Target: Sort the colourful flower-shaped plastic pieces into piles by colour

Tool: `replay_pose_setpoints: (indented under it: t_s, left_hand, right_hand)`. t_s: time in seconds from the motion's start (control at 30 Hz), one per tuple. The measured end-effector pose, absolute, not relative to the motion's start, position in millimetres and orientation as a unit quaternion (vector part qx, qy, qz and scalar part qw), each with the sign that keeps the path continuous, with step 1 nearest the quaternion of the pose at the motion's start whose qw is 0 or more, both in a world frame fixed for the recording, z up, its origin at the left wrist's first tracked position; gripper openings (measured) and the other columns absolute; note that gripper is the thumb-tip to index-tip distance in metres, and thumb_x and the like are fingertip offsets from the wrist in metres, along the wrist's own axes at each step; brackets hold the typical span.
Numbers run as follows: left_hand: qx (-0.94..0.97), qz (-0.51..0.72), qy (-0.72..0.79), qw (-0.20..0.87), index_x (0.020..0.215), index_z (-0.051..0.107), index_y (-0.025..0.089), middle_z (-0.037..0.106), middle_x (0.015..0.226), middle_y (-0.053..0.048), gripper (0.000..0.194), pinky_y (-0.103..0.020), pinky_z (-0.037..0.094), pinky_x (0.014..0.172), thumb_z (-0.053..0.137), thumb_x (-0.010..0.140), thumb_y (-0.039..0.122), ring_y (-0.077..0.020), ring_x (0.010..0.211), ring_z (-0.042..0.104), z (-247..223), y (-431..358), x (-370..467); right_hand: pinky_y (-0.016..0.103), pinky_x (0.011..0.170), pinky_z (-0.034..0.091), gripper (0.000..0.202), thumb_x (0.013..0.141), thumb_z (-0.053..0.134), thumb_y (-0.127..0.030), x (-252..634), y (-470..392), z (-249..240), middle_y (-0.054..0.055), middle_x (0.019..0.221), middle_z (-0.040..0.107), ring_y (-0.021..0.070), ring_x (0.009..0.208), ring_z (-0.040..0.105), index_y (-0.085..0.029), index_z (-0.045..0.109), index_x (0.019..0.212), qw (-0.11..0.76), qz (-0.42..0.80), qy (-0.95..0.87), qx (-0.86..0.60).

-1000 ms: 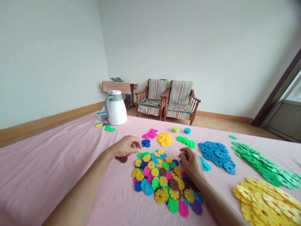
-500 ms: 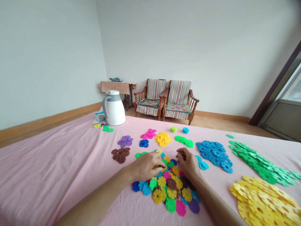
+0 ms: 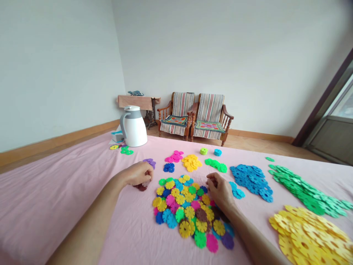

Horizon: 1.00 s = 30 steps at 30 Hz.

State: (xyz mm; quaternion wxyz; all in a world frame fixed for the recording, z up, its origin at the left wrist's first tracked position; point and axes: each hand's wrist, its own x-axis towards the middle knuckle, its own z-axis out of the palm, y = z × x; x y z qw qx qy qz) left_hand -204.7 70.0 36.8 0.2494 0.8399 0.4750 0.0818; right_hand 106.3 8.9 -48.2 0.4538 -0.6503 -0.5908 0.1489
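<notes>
My left hand (image 3: 139, 173) is over the brown discs (image 3: 141, 187) left of the mixed pile, its fingers bent down and pinched on a brown disc, which they partly hide. The hand also covers part of the purple discs (image 3: 150, 162). Loosely curled, my right hand (image 3: 220, 188) rests by the right edge of the mixed pile of notched plastic discs (image 3: 180, 199). Its fingertips are a little apart and nothing shows between them. Yellow, pink, blue, green and brown discs overlap in that pile.
Sorted by colour, yellow (image 3: 191, 163), pink (image 3: 174, 157) and green discs (image 3: 216, 165) lie beyond the pile. Larger blue (image 3: 251, 181), green (image 3: 306, 187) and yellow heaps (image 3: 309, 235) spread to the right. A white jug (image 3: 136, 129) stands at the back left of the pink cloth (image 3: 68, 184).
My left hand has moved left from the mixed pile to the brown discs, uncovering the pile's upper left part. My right hand has stayed in place.
</notes>
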Motion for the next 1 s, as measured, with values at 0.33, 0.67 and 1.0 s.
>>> replay_pose_setpoints:
  t_s: [0.33, 0.67, 1.0]
  left_hand:
    - [0.918, 0.175, 0.262, 0.241, 0.081, 0.068, 0.018, 0.064, 0.08, -0.001, 0.011, -0.022, 0.042, 0.072, 0.058, 0.076, 0.019, -0.0135, 0.077, 0.057, 31, 32, -131]
    - [0.961, 0.151, 0.155, 0.17, 0.105, 0.065, 0.024, 0.062, 0.097, -0.005, 0.026, -0.03, 0.041, 0.085, 0.062, 0.079, 0.027, -0.0183, 0.091, 0.055, 9, -8, -88]
    - [0.93, 0.225, 0.22, 0.19, 0.087, 0.068, 0.019, 0.066, 0.082, -0.003, 0.019, -0.025, 0.043, 0.075, 0.05, 0.083, 0.016, -0.015, 0.082, 0.056, 13, -1, -92]
  right_hand:
    - [0.027, 0.06, 0.044, 0.018, 0.075, 0.044, -0.029, 105, 8, -46, 0.002, 0.068, 0.066, 0.0168, 0.063, 0.061, -0.02, 0.057, 0.083, 0.455, 0.133, -0.593, -0.651]
    - [0.027, 0.056, 0.042, 0.016, 0.074, 0.044, -0.03, 106, 9, -46, 0.0, 0.063, 0.063, 0.0164, 0.058, 0.059, -0.02, 0.056, 0.08, 0.447, 0.137, -0.6, -0.65]
    - [0.028, 0.057, 0.043, 0.017, 0.072, 0.044, -0.029, 106, 8, -45, 0.0, 0.065, 0.065, 0.0166, 0.059, 0.059, -0.021, 0.056, 0.08, 0.449, 0.147, -0.598, -0.647]
